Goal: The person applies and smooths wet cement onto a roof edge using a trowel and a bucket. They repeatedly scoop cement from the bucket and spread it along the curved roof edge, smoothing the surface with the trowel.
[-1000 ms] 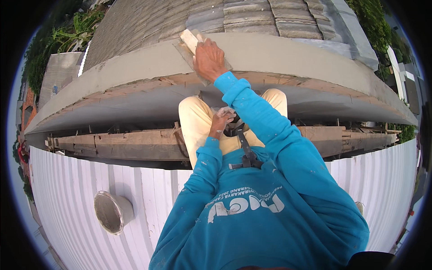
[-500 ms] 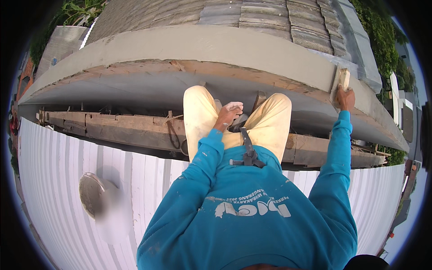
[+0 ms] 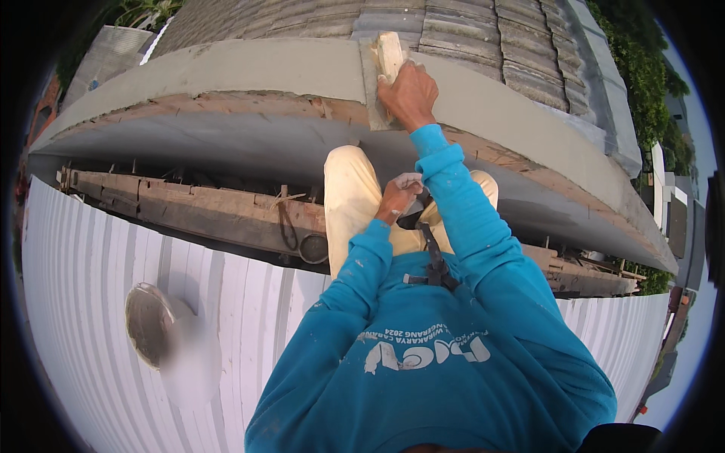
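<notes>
My right hand (image 3: 408, 96) grips the pale wooden handle of a plastering float (image 3: 374, 83). The float's flat board is pressed to the face of a long grey rendered ledge (image 3: 264, 72) that curves across the view. Down over my lap, my left hand (image 3: 400, 196) has its fingers curled in beside my right sleeve. Whatever those fingers may hold is hidden. Bare reddish patches with rough edges run along the ledge's underside.
A bucket (image 3: 151, 325) with grey mix inside stands on white corrugated roofing (image 3: 249, 325) at the left. Below the ledge runs a timber beam (image 3: 189, 215), with a dark gap behind it. Weathered roof tiles (image 3: 461, 45) rise beyond the ledge.
My right hand has slid the float leftward along the ledge, from the right end to near the middle. My left hand stays over my lap, fingers curled.
</notes>
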Available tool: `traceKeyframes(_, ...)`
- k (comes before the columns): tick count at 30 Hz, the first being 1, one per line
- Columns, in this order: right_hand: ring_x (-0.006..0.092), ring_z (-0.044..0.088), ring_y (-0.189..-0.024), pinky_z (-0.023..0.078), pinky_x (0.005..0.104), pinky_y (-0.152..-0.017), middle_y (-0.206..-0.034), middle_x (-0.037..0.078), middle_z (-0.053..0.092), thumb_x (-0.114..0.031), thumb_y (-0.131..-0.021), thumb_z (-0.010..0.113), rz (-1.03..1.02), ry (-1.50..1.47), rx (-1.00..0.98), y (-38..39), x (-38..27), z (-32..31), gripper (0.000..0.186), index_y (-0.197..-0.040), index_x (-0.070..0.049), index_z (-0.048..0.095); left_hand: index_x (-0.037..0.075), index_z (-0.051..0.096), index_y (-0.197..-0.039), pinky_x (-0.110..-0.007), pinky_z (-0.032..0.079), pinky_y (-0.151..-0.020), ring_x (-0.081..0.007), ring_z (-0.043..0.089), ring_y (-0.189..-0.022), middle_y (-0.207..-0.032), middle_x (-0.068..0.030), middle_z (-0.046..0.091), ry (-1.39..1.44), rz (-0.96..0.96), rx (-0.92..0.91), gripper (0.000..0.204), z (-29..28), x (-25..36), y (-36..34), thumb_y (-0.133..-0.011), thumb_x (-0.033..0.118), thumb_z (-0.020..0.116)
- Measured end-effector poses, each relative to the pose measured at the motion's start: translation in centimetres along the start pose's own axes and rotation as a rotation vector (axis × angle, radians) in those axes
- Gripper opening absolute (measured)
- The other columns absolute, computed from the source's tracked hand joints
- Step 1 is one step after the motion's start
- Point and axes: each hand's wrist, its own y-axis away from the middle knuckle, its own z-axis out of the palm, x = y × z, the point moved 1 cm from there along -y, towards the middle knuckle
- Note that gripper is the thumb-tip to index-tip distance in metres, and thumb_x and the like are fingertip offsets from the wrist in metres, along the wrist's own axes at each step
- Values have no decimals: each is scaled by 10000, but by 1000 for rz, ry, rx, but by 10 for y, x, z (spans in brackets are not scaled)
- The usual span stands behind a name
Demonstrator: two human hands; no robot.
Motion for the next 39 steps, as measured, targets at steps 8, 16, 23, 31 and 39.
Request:
traceKeyframes(8, 400, 657, -837, 542, 479, -686, -948, 259, 613, -213, -742, 729, -283, -174, -87, -1, -134, 64, 390, -952, 97, 620, 106, 289, -1518, -386, 388, -1128, -235, 418, -1378, -1521, -105, 388, 526, 74, -314, 554, -22, -38, -8, -1051, 376, 418)
traceKeyframes(16, 384, 653, -897, 545, 485, -728, -991, 238, 610, -248, -785, 732, -150, 62, 1, -19, 9, 3, 396, -1009, 53, 607, 47, 610, -1271, -324, 514, -891, -188, 656, -1005, -1174, -78, 671, 86, 91, 93, 337, -9, 4, 9, -983, 224, 609)
traceKeyframes(23, 409, 654, -929, 523, 499, -790, -1024, 232, 640, -375, -817, 726, 185, 374, 117, 0, 236, -118, 471, -1053, 15, 604, -11, 597, -1271, -354, 510, -934, -223, 656, -1036, -1228, -149, 646, 7, 55, 69, 416, -1, 11, 13, -937, 233, 643)
traceKeyframes(31, 376, 694, -974, 538, 494, -840, -1034, 200, 714, -479, -823, 674, 727, 637, 224, 59, 488, -247, 531, -1063, -7, 684, 29, 641, -1209, -313, 515, -838, -161, 655, -941, -1068, -69, 701, -4, 42, 127, 321, -10, 0, 14, -932, 190, 668)
traceKeyframes(39, 374, 698, -948, 522, 456, -848, -1034, 231, 714, -566, -791, 677, 637, 380, 149, 51, 491, -224, 695, -1135, 37, 664, 49, 621, -1230, -306, 508, -869, -144, 629, -982, -1090, -35, 663, 55, 159, 95, 320, -14, 19, 37, -945, 188, 654)
